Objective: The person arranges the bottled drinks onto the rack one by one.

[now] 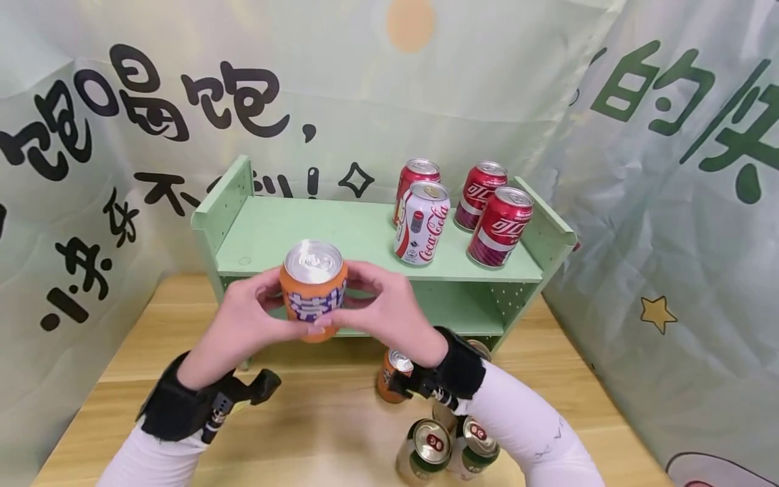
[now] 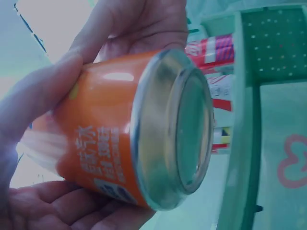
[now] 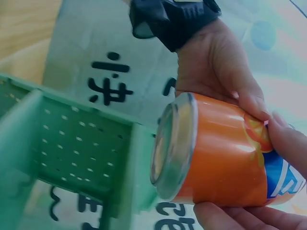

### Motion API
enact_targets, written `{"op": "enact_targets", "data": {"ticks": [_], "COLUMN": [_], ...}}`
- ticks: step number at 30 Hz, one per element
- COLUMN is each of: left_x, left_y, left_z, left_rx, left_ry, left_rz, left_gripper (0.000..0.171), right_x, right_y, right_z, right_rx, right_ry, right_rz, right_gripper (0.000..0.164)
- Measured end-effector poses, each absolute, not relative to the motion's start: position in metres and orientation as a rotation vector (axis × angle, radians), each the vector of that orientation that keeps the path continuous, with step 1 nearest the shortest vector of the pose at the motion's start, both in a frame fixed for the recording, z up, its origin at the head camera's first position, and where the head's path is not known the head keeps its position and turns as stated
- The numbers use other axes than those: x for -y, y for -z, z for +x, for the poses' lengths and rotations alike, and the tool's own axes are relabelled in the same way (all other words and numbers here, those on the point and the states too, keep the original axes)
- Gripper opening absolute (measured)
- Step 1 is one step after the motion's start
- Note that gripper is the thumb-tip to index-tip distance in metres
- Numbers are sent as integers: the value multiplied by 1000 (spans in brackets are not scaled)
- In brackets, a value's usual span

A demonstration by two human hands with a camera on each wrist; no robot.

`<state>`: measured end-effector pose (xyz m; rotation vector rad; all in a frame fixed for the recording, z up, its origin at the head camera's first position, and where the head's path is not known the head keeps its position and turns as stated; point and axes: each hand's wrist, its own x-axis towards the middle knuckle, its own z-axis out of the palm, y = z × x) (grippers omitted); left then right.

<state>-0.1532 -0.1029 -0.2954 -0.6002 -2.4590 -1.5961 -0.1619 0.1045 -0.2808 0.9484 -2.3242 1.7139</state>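
Both hands hold an orange soda can (image 1: 313, 297) upright in front of the left part of the green shelf (image 1: 316, 223). The left hand (image 1: 252, 308) grips its left side and the right hand (image 1: 389, 304) its right side, thumbs meeting across the front. In the left wrist view the can's silver bottom (image 2: 192, 134) shows, with fingers and thumb curled about the body. On the top board, to the right, stand a white Coca-Cola can (image 1: 422, 226), a red can (image 1: 404, 179) behind it and two dark red cans (image 1: 500, 233).
Below the right forearm, another orange can (image 1: 389, 385) and green cans with gold lids (image 1: 426, 450) stand on the wooden table (image 1: 304, 419); the arm partly covers them. Raised side panels (image 1: 222, 203) bound the shelf. A printed cloth (image 1: 341, 81) hangs behind.
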Motion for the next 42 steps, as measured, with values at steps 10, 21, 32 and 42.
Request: {"op": "enact_targets", "data": {"ticks": [10,21,32,42], "left_x": [117,129,140,135], "left_y": [268,259,250,237], "left_z": [-170,-207,-225,-236], "left_rx": [2483,2583,2721,2746], "left_ry": [1580,1652,1561,1289], "left_rz": [-596,-687,-686,-709], "left_gripper": [60,63,64,73], "right_x": [-90,-82,-68,-67], "right_y": [253,251,245,240], "right_z": [-186,-210,-228,-248], "right_rx": [2325,2373,2514,2637], "right_ry": [-1708,-1653,-1600,-1524], "right_rz": [1015,926,878,828], "right_gripper": [56,57,57,63]}}
